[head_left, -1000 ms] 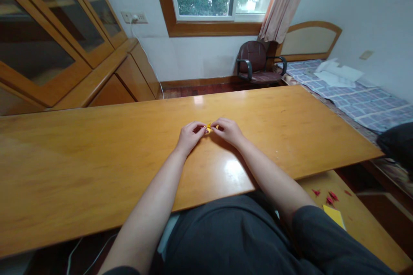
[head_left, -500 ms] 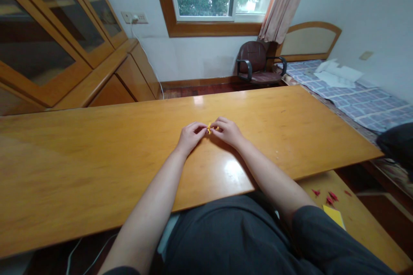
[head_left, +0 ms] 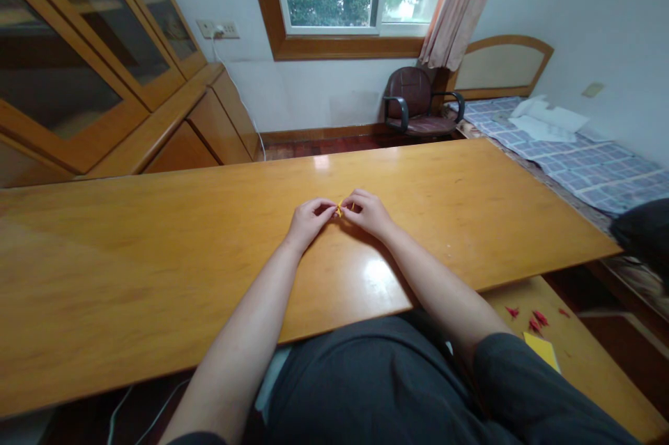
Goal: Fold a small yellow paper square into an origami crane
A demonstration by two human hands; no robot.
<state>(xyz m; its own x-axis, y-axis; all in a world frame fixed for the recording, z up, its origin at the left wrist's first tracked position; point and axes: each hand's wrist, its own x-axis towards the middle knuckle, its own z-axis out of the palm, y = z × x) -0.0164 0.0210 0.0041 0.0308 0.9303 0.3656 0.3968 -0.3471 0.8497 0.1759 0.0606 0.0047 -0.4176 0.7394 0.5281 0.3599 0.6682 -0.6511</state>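
Just above the wooden table [head_left: 172, 257], a small folded yellow paper piece [head_left: 339, 209] sits between my two hands. My left hand [head_left: 311, 221] pinches its left side with thumb and fingertips. From the right, my right hand [head_left: 367, 211] closes thumb and fingers on the same piece, and a bit of yellow shows between those fingers. The fingers cover much of the paper, so its exact folded shape is hard to make out.
Below the table's right edge, a lower wooden surface [head_left: 590, 361] holds several small red folded pieces [head_left: 540, 318] and a yellow paper stack [head_left: 542, 351]. A brown armchair [head_left: 415, 100] stands beyond the table; a bed [head_left: 585, 145] is at right, a glass-door cabinet [head_left: 157, 118] at left.
The fingers shift very slightly around the yellow paper piece, and a little more yellow shows at my right fingers. Both hands stay in the same place.
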